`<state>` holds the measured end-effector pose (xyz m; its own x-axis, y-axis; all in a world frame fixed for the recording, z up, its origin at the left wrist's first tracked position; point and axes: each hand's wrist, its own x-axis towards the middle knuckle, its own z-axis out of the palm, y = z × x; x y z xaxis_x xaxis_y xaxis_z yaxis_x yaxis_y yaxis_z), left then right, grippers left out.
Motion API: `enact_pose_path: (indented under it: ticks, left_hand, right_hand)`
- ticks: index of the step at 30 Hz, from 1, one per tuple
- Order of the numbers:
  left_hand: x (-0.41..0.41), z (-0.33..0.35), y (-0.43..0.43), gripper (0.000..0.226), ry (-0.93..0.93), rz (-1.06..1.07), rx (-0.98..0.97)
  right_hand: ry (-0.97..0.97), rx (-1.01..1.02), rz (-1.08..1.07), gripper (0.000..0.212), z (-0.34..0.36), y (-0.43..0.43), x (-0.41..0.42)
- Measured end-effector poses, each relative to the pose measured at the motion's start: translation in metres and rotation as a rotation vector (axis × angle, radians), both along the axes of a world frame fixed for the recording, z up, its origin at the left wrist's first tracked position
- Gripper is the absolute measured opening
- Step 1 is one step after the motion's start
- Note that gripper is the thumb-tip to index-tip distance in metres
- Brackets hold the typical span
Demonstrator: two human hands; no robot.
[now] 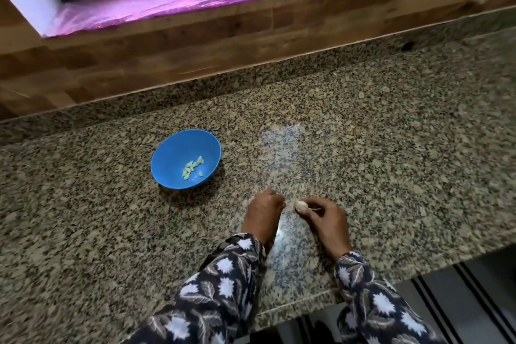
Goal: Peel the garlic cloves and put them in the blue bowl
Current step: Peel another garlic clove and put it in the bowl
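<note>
Between the fingertips: small pale papery garlic piece [301, 205], pinched by right hand [325, 222]; left hand [264, 208] just beside, fingers curled together, contents unclear.
Advice: probably strip skin while right pinch steadies.
Beyond left fingers: round blue plastic bowl [178, 148], peeled cloves [192, 167] inside.
Surface: speckled granite counter [391, 134].
Room: wooden wall [195, 45], window sill beyond.

bowls: 1, blue bowl [185, 159] | peeled cloves in the bowl [192, 167]: roughly 8, too small for an exact count | garlic pieces held: 1 [301, 205] | hands: 2, left hand [264, 211], right hand [325, 218] | worktop: 1 [391, 148]
</note>
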<state>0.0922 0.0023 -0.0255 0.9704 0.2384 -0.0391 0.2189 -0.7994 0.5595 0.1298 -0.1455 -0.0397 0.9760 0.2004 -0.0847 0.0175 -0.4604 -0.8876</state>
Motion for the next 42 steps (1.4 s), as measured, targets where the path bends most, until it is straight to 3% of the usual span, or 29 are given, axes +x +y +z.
enact_pose_path:
  ticks: [3, 6, 8, 12, 14, 18, 21, 25, 28, 37, 39, 42]
  left_hand:
    - [-0.005, 0.005, 0.006, 0.014, 0.024, 0.119, -0.041]
    - [-0.024, 0.007, 0.015, 0.012, 0.005, 0.425, -0.479]
    - [-0.04, 0.005, 0.022, 0.011, -0.061, 0.589, -0.784]
    - [-0.06, 0.002, 0.028, 0.013, -0.118, 0.757, -0.919]
    - [-0.062, 0.007, 0.026, 0.013, -0.145, 0.821, -1.039]
    - [-0.064, 0.011, 0.023, 0.01, -0.194, 0.852, -1.162]
    - [-0.067, 0.008, 0.022, 0.015, -0.177, 0.849, -1.08]
    - [-0.07, 0.005, 0.029, 0.011, 0.066, 0.699, -0.626]
    - [-0.068, 0.013, 0.034, 0.006, 0.191, 0.568, -0.501]
    - [-0.064, 0.024, 0.02, 0.018, 0.26, 0.189, 0.205]
    - [-0.066, 0.025, 0.012, 0.02, 0.245, 0.118, 0.267]
    - [-0.07, 0.024, 0.016, 0.017, 0.268, 0.13, 0.193]
  right_hand:
    - [-0.025, -0.056, 0.026, 0.031, 0.002, 0.001, 0.0]
    - [-0.239, -0.331, 0.055, 0.042, 0.003, 0.006, -0.003]
    - [-0.388, -0.314, 0.037, 0.042, 0.007, 0.015, -0.015]
    - [-0.373, -0.196, 0.355, 0.044, 0.011, 0.044, -0.051]
    - [-0.331, -0.261, 0.535, 0.052, 0.005, 0.049, -0.059]
    - [-0.376, -0.447, 0.628, 0.059, -0.017, 0.042, -0.057]
    - [-0.389, -0.486, 0.64, 0.061, -0.023, 0.041, -0.057]
    - [-0.368, -0.473, 0.633, 0.058, -0.02, 0.041, -0.058]
    - [-0.356, -0.452, 0.633, 0.056, -0.019, 0.039, -0.058]
    - [-0.321, -0.428, 0.643, 0.051, -0.018, 0.04, -0.058]
    - [-0.319, -0.414, 0.641, 0.052, -0.018, 0.041, -0.058]
    - [-0.255, -0.302, 0.59, 0.046, -0.014, 0.043, -0.057]
